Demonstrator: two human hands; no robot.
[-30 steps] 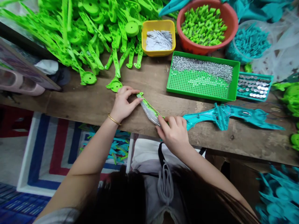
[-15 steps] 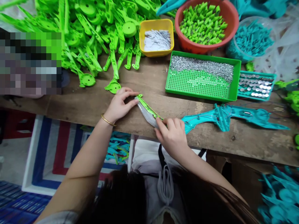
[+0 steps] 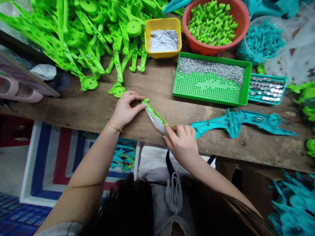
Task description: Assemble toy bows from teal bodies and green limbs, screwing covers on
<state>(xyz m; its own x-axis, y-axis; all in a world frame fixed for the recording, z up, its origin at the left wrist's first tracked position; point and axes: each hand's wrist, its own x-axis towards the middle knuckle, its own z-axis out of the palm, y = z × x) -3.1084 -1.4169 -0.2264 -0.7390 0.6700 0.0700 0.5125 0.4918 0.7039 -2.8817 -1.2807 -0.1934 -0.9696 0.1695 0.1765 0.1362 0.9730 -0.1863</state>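
A toy blade (image 3: pixel 155 120), with a clear curved plastic part beside a bright green strip, lies slantwise on the wooden table near its front edge. Thumb and fingers of my left hand (image 3: pixel 128 109) pinch its upper end. My right hand (image 3: pixel 183 142) grips the lower end, and its curled fingers hide that end. Just right of my right hand is a long turquoise toy half-shell (image 3: pixel 233 121) with thin wires in it; its left tip is partly behind my fingers. A round-ended green piece (image 3: pixel 117 90) lies just above my left hand.
Green plastic parts (image 3: pixel 93 42) are heaped at back left. Across the back stand a yellow box (image 3: pixel 163 54), a red bowl (image 3: pixel 211 49), a green tray of small metal pieces (image 3: pixel 211 100) and a turquoise tray of round discs (image 3: pixel 267 101). Below the table edge is a striped-lined bin (image 3: pixel 61 157).
The camera view has shifted slightly, so the table's contents sit a little further left and up. Both hands keep practically the same hold on the toy blade.
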